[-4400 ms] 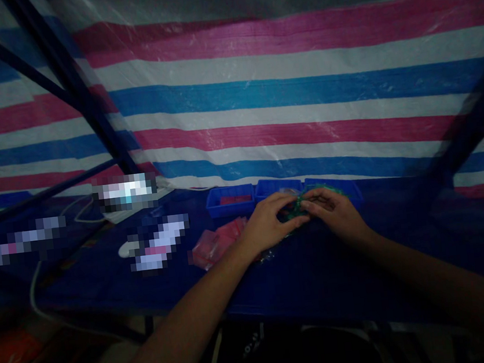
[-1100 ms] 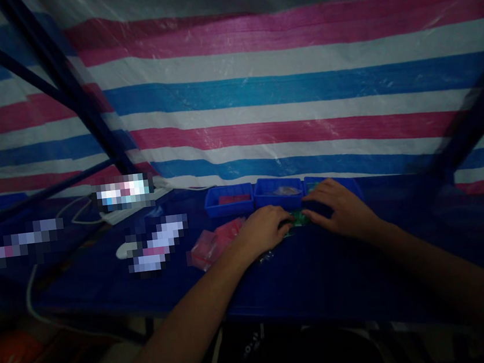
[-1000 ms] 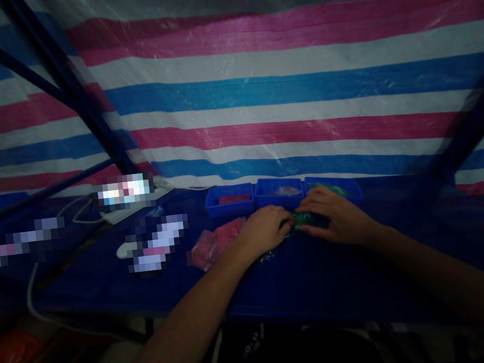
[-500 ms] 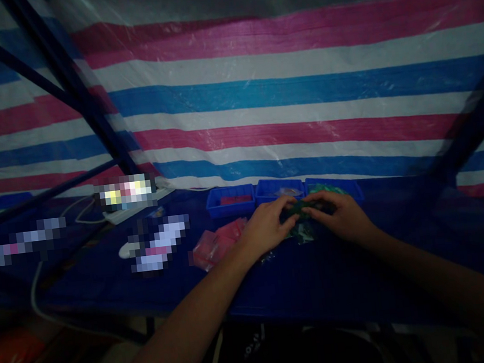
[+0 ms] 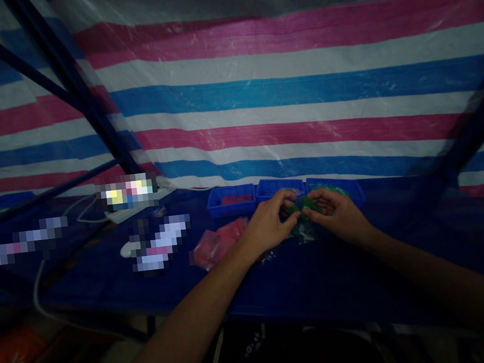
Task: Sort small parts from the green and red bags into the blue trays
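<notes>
Between my two hands is a small green plastic bag [image 5: 304, 204], dim and partly covered by my fingers. My left hand [image 5: 270, 220] pinches its left side with thumb and fingers. On the other side, my right hand [image 5: 337, 211] pinches it too, fingers curled. Beneath them, dark green see-through packets [image 5: 304, 232] lie on the blue table. Just left of my left forearm is a heap of pink plastic packets [image 5: 218, 243]. Behind my hands stand three blue bins: one with pink pieces [image 5: 231, 205], a middle one [image 5: 280, 186] with clear packets, and one with green bags [image 5: 334, 185].
A white power strip [image 5: 140, 205] with cables lies at the table's back left. A white rounded object [image 5: 130, 249] sits near a blurred-out strip [image 5: 164, 243]. Dark blue metal posts [image 5: 79, 95] and a striped tarp [image 5: 279, 90] rise behind the table [image 5: 323, 283].
My fingers have shifted slightly around the green bag, and more of it shows between them. The packets and bins stay where they were.
</notes>
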The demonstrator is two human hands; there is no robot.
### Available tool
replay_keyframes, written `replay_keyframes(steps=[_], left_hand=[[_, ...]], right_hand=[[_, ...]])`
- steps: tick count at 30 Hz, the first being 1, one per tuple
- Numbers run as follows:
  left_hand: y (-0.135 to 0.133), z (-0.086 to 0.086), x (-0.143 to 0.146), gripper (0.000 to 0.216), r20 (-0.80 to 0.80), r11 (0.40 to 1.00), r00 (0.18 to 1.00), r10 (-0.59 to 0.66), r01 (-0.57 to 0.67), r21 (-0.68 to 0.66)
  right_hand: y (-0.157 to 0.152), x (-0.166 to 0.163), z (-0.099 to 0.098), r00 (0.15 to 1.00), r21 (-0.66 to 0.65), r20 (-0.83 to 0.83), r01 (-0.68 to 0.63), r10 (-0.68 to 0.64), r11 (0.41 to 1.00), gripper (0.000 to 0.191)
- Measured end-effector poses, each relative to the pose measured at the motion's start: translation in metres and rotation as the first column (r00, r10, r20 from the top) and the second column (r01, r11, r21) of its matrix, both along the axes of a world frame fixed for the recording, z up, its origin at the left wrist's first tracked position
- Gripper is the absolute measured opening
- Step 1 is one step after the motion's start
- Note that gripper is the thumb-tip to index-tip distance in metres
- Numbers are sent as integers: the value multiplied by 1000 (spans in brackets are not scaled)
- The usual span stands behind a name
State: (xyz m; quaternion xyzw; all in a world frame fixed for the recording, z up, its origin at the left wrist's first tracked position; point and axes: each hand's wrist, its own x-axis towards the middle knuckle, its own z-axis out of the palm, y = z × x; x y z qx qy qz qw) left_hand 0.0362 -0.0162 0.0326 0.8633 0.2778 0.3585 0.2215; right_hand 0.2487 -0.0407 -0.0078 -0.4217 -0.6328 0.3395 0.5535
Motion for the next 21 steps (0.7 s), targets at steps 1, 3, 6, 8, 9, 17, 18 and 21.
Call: replay_keyframes(steps=[1,3,6,8,9,17,18,21], left_hand=[[0,-1,0,30,-3,1000,1000,6,-6,4],[1,-1,0,32,1,999,999,39,-39,6],[1,0,-1,37,12,997,997,79,-78,-26],[1,1,-1,39,29,996,999,27,-24,-88],[1,2,-1,37,55,992,998,-13,20,-126],[13,-7,2,24,236,965,971,29,35,-261],[14,-8,1,24,236,963,970,53,13,-269],[16,-9,0,18,216,967,972,95,-38,-254]], right_hand=[[0,0,0,1000,12,23,16,-16,1000,34],[-2,0,2,986,77,121,104,-113,992,30],[-6,1,8,908,256,282,242,-311,936,20],[-9,2,13,883,337,320,234,-344,912,14],[-10,2,15,886,360,330,202,-327,911,13],[-9,1,19,927,377,353,-18,-126,926,12],[-8,0,19,951,339,289,4,-109,941,13],[-8,-4,16,998,141,-9,70,-69,987,28]])
